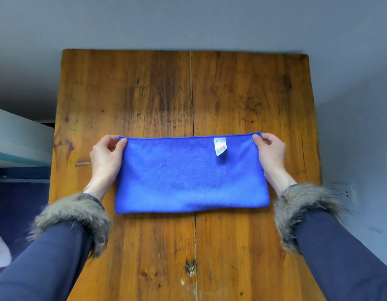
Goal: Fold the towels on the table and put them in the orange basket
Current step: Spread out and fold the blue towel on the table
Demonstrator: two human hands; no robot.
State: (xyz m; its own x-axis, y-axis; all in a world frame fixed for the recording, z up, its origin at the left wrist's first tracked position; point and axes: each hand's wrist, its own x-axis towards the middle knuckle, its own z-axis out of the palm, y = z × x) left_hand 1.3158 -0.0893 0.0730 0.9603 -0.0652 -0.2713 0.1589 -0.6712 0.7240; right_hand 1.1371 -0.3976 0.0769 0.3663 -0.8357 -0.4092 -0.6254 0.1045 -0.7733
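Observation:
A blue towel (188,177) lies on the wooden table (157,90), folded into a wide rectangle with its fold at the near edge. A white label (220,146) shows near its far right corner. My left hand (105,157) pinches the far left corner between thumb and fingers. My right hand (270,152) pinches the far right corner the same way. Both far corners sit at or just above the tabletop. No orange basket is in view.
The table has a lengthwise crack (191,94) down its middle and bare wood beyond and in front of the towel. A grey wall (188,20) stands behind the table. A white and teal ledge (16,140) lies at the left, and a wall socket (345,193) at the right.

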